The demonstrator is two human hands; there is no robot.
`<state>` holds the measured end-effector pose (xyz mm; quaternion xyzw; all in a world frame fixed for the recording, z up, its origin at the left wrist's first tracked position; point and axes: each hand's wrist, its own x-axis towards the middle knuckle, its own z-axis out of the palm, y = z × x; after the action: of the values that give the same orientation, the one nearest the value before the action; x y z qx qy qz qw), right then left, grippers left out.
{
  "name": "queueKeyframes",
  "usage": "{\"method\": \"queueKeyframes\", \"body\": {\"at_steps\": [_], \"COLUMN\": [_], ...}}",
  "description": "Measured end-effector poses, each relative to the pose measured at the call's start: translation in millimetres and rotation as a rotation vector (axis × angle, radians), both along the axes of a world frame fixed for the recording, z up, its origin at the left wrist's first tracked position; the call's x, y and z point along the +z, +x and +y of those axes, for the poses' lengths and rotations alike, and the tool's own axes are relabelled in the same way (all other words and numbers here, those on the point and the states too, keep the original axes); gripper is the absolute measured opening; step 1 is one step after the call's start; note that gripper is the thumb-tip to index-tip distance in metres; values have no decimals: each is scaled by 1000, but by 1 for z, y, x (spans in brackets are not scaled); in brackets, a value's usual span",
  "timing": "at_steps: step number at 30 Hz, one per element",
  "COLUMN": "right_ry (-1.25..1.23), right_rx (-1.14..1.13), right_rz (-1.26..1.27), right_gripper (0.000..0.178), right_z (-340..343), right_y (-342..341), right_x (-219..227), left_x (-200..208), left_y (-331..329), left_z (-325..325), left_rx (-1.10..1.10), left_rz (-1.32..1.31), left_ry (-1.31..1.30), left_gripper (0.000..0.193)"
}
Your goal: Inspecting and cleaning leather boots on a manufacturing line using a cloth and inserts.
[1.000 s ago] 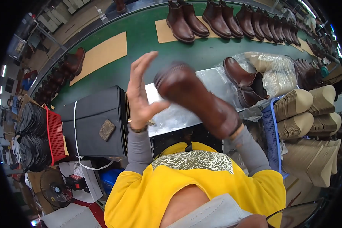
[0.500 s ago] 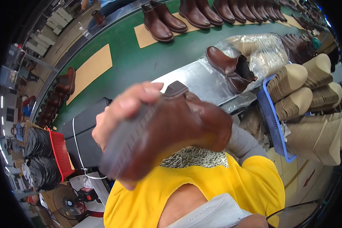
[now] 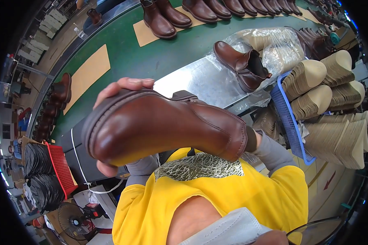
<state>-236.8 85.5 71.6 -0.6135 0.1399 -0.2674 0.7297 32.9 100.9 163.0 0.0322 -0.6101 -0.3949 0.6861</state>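
A brown leather ankle boot with a dark sole is held on its side in front of my chest, toe to the left and shaft to the right. My left hand grips its toe end, fingers over the sole and thumb at the lower edge. My right hand reaches into the shaft opening; only the wrist shows, and its fingers are hidden inside. Beyond lies a second brown boot, on clear plastic wrap beside a bare metal plate.
Brown boots stand in a row on tan sheets across the green table. More boots line its left side. On the right, a blue basket holds stacked beige shoe inserts. A red basket and a fan are at lower left.
The boot has rolled and swung, so its upper now faces me more and its toe sits farther left. My left hand moved with it, still gripping the toe end.
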Motion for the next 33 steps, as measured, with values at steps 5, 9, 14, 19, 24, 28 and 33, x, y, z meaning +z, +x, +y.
{"method": "queueKeyframes", "body": {"at_steps": [5, 9, 14, 19, 24, 28, 33], "right_ry": [-457, -822, -1228, -812, -1222, -1024, -874], "right_rx": [-262, -457, -417, -448, -831, -672, -760], "right_rz": [65, 118, 574, 632, 975, 1271, 642], "right_gripper": [28, 20, 16, 21, 20, 20, 30], "right_z": [-19, -53, -105, -120, -106, -136, -94], "right_y": [90, 34, -1, -3, -59, -106, -33], "right_x": [13, 19, -44, 4, 48, -3, 4], "left_x": [-9, -22, -116, -204, -182, -163, -121], "left_y": [-14, -39, -36, -64, -60, -84, -100], "left_z": [-5, -23, -123, -105, -84, -92, -75], "left_rx": [-69, 315, 535, 802, 676, 580, 337], "left_rz": [8, 119, -209, -791, -674, -546, -453], "left_ry": [94, 542, 996, 686, 845, 834, 674], "left_gripper": [122, 124, 71, 52, 48, 43, 36]}}
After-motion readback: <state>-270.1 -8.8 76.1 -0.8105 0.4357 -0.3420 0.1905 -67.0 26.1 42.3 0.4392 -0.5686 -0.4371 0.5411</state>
